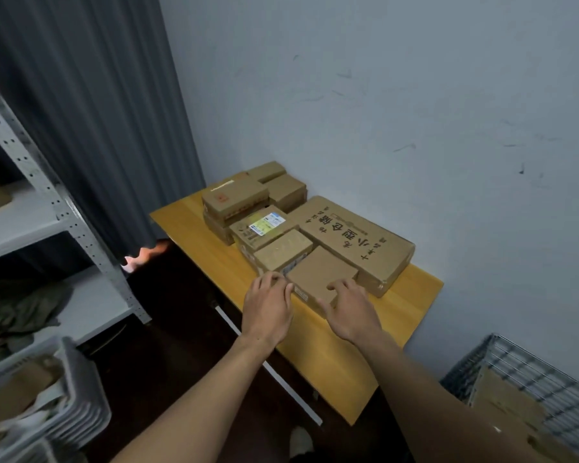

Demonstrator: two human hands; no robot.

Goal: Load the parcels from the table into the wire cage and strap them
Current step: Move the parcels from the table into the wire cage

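Note:
Several brown cardboard parcels lie on a yellow wooden table point(318, 355) in the room's corner. The nearest one is a small flat parcel point(320, 274). My left hand point(269, 304) is at its left edge, fingers bent against the side. My right hand point(350, 305) reaches over its near right corner with fingers spread and curled on the top. Behind it sit a small square parcel point(283, 250), a labelled parcel point(264, 227), a long printed box point(355, 238) and a stack at the back point(234, 195). The wire cage point(528, 372) stands at the lower right with cardboard inside.
A grey metal shelf rack point(47, 202) stands on the left, with white plastic crates point(64, 396) below it. A dark curtain point(91, 111) hangs behind. The wall is close behind and to the right of the table. Dark floor lies between rack and table.

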